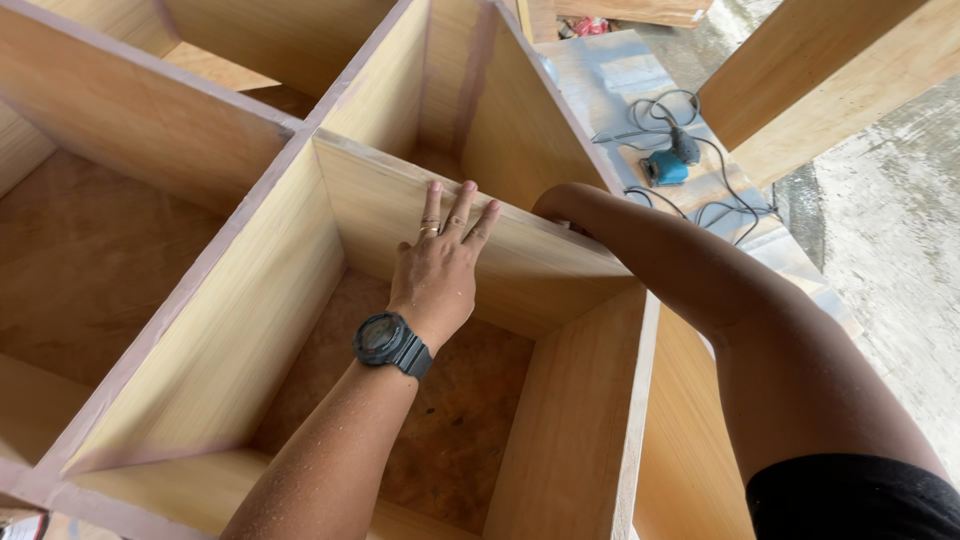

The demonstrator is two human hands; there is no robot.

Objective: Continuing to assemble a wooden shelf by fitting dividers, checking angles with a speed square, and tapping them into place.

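Pressing flat against a plywood divider panel (520, 262), the left hand (437, 272) lies open with its fingers (462, 205) stretched and close together, their tips reaching the panel's top edge. A ring sits on one finger and a dark wristwatch (390, 343) circles the wrist. The panel forms the far wall of one compartment in a large wooden cabinet frame (215, 330), and the hand sits inside that compartment, above its brownish back board.

The right arm (700, 290) reaches over the panel's top edge just beside the left fingers. The right hand is hidden behind the panel, so whether it is open or closed cannot be told.

Beyond the fingers, well apart from them, a blue power tool (668, 165) lies among loops of dark cable (720, 205) on a pale sheet. A small red object, too blurred to identify, shows farther off at the top edge.
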